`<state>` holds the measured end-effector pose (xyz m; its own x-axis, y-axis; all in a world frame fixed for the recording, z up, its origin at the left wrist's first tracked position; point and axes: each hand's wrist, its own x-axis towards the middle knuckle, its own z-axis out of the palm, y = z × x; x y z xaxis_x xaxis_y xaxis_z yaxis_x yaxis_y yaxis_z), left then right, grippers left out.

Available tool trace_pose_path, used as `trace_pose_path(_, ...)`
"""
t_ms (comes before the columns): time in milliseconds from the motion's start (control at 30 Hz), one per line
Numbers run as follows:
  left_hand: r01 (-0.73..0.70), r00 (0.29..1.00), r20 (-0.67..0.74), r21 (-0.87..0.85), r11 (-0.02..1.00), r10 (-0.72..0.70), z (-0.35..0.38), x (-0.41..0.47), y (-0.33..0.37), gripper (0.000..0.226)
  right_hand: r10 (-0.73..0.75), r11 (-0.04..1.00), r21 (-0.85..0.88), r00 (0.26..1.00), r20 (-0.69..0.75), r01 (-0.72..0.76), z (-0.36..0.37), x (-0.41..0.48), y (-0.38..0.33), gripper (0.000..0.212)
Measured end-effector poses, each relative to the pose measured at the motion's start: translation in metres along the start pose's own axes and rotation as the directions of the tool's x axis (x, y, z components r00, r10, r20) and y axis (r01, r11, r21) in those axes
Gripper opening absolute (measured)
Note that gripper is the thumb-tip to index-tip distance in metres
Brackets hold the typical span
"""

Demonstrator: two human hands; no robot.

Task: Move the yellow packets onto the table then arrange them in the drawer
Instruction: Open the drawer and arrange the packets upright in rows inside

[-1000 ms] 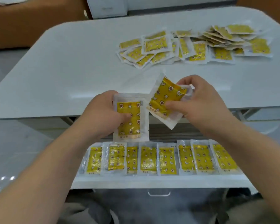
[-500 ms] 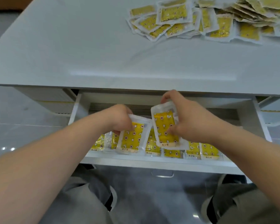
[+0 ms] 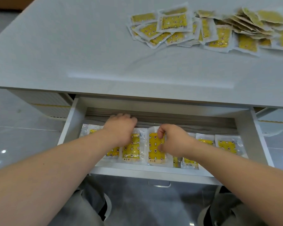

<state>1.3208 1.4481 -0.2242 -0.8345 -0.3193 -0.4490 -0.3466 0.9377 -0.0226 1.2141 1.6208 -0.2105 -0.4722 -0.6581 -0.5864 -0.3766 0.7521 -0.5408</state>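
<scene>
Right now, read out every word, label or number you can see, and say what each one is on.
Centre-left yellow packet in the drawer: a short dark line of characters on its bottom strip, too blurred to read.
Centre yellow packet: the same kind of line, unreadable.
Packet pile on the table: only patterns, no legible text.
Nothing else bears writing.
</scene>
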Motion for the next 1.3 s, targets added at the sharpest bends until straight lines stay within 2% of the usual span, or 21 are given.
trace_pose_path(133,-0.021,1.000,-0.002,0.059,0.998,0.021,-0.005,0.000,0.000,0.049,-0.035,0.999,0.027,0.999,0.034,0.034,0.004,0.008,0.000,0.027)
trace_pose_path(233,-0.029,0.999,-0.013,0.050,0.998,0.029,-0.010,0.000,-0.002,0.043,-0.066,0.997,-0.030,0.997,0.037,0.068,0.008,0.014,0.003,0.030)
trace_pose_path(333,-0.044,0.999,0.007,0.016,0.999,0.044,-0.018,-0.004,-0.002,0.039,-0.128,0.962,-0.240,0.991,0.027,0.131,0.014,0.013,0.008,0.039)
trace_pose_path(433,-0.067,0.998,-0.010,0.019,0.998,0.067,-0.030,-0.008,0.000,0.035,-0.188,0.791,-0.588,0.982,0.028,0.169,0.017,0.012,0.011,0.060)
trace_pose_path(500,-0.074,0.997,-0.007,-0.001,0.997,0.074,-0.039,-0.011,0.000,0.036,-0.190,0.743,-0.649,0.981,0.026,0.161,0.014,0.010,0.007,0.062)
trace_pose_path(633,-0.084,0.996,0.001,-0.179,0.980,0.085,-0.064,-0.021,-0.003,0.047,-0.161,0.781,-0.603,0.985,0.057,0.162,0.001,0.004,-0.009,0.043)
trace_pose_path(733,-0.085,0.996,-0.036,-0.389,0.917,0.077,-0.088,-0.026,-0.004,0.028,-0.183,0.868,-0.455,0.980,0.078,0.198,-0.023,-0.005,-0.029,0.025)
trace_pose_path(800,-0.093,0.992,-0.116,-0.492,0.866,0.040,-0.100,-0.026,-0.005,0.016,-0.214,0.895,-0.393,0.976,0.033,0.210,-0.045,-0.012,-0.043,0.017)
trace_pose_path(900,-0.116,0.959,-0.277,-0.589,0.800,-0.064,-0.110,-0.021,-0.008,0.019,-0.260,0.923,-0.313,0.962,-0.085,0.223,-0.080,-0.023,-0.056,0.017)
trace_pose_path(1000,-0.139,0.855,-0.457,-0.659,0.739,-0.246,-0.115,-0.008,-0.008,0.024,-0.283,0.953,-0.169,0.939,-0.195,0.252,-0.111,-0.028,-0.055,0.021)
trace_pose_path(1067,-0.145,0.761,-0.571,-0.610,0.779,-0.306,-0.114,0.004,-0.007,0.022,-0.289,0.955,-0.163,0.896,-0.337,0.247,-0.126,-0.020,-0.045,0.021)
trace_pose_path(1133,-0.152,0.703,-0.646,-0.544,0.825,-0.297,-0.110,0.018,-0.006,0.022,-0.286,0.956,-0.223,0.787,-0.547,0.192,-0.137,-0.003,-0.027,0.019)
trace_pose_path(1200,-0.154,0.693,-0.673,-0.489,0.858,-0.259,-0.102,0.034,-0.004,0.029,-0.215,0.972,-0.224,0.665,-0.715,0.073,-0.143,0.017,-0.001,0.035)
trace_pose_path(1267,-0.102,0.699,-0.676,-0.416,0.904,-0.232,-0.097,0.047,-0.001,0.038,-0.140,0.980,-0.195,0.579,-0.803,-0.032,-0.144,0.028,0.017,0.048)
trace_pose_path(1300,-0.066,0.702,-0.673,-0.389,0.919,-0.235,-0.097,0.052,0.001,0.043,-0.165,0.970,-0.236,0.546,-0.822,-0.062,-0.145,0.032,0.021,0.052)
